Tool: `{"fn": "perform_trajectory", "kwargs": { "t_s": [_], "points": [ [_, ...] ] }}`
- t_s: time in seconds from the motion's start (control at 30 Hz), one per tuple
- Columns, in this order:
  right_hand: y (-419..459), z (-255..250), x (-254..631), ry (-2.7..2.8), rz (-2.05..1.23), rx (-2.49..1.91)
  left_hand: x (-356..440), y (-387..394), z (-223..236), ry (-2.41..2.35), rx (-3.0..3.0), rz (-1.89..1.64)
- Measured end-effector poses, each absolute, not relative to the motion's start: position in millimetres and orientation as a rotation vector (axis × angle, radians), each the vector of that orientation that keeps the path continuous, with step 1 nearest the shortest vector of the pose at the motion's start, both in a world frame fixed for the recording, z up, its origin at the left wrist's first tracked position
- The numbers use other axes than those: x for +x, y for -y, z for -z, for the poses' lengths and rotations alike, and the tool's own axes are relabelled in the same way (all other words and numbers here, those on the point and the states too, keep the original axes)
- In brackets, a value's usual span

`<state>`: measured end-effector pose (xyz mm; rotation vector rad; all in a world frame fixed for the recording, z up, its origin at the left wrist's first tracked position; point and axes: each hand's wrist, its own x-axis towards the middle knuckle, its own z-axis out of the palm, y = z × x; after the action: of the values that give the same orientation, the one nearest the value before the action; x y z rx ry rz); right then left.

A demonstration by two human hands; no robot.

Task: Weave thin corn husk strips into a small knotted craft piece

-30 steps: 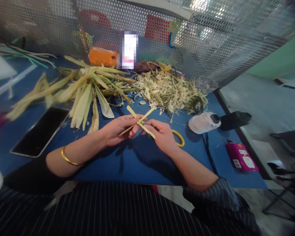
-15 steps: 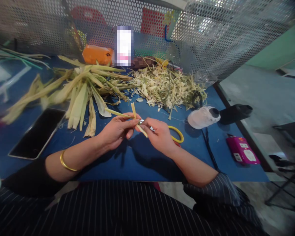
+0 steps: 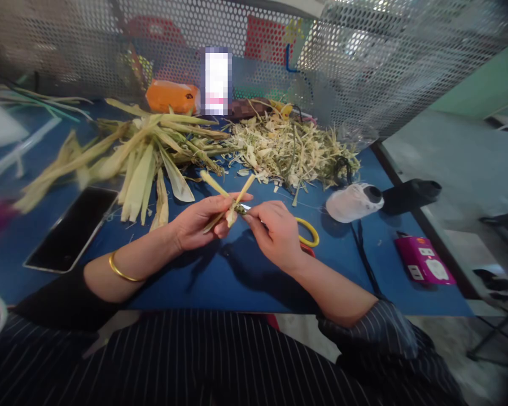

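Observation:
My left hand [image 3: 201, 223] pinches a small folded piece of pale corn husk strips [image 3: 245, 189], its ends sticking out in several directions. The fingers are closed on it near its middle, where a darker greenish knot-like part shows. My right hand [image 3: 277, 231] is curled with thumb and forefinger closed on a slim shiny metal tool [image 3: 245, 207], whose tip touches or nearly touches that middle part. Most of the tool is hidden in the hand, so its kind is unclear. Scissors with a yellow handle [image 3: 315, 232] lie partly hidden behind the right hand.
Long dried corn husks [image 3: 139, 175] lie back left beside a heap of husk scraps [image 3: 288, 149]. A dark phone [image 3: 70, 231] rests at left. White [image 3: 351, 204] and black thread cones [image 3: 412, 194] and a magenta box [image 3: 425, 259] are at right. Perforated mesh [image 3: 220, 28] rises behind.
The husk piece has been turned in the left fingers; its upper ends swung left, then back into a V. My right hand has drawn slightly away from it, leaving the metal tip showing.

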<state>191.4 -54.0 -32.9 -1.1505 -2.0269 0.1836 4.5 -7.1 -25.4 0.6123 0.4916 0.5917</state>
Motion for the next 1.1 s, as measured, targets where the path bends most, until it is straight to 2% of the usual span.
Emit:
{"fn": "perform_trajectory", "kwargs": {
  "t_s": [0.23, 0.5, 0.73, 0.9, 1.1],
  "points": [
    [54, 35, 190, 1.962, -0.304, -1.174, 7, 10, 27, -0.609, 0.672, -0.578],
    [47, 32, 195, 2.191, -0.149, -1.096, 15, 15, 15, -0.702, 0.548, -0.702],
    [41, 30, 200, 1.763, -0.443, -1.268, 8, 9, 13, -0.754, 0.513, -0.673],
    [40, 34, 198, 1.646, -0.678, -1.199, 12, 13, 16, -0.783, 0.684, -0.668],
    [45, 33, 198, 1.829, -0.518, -1.117, 16, 18, 19, -0.871, 0.957, -0.758]
  ]
}}
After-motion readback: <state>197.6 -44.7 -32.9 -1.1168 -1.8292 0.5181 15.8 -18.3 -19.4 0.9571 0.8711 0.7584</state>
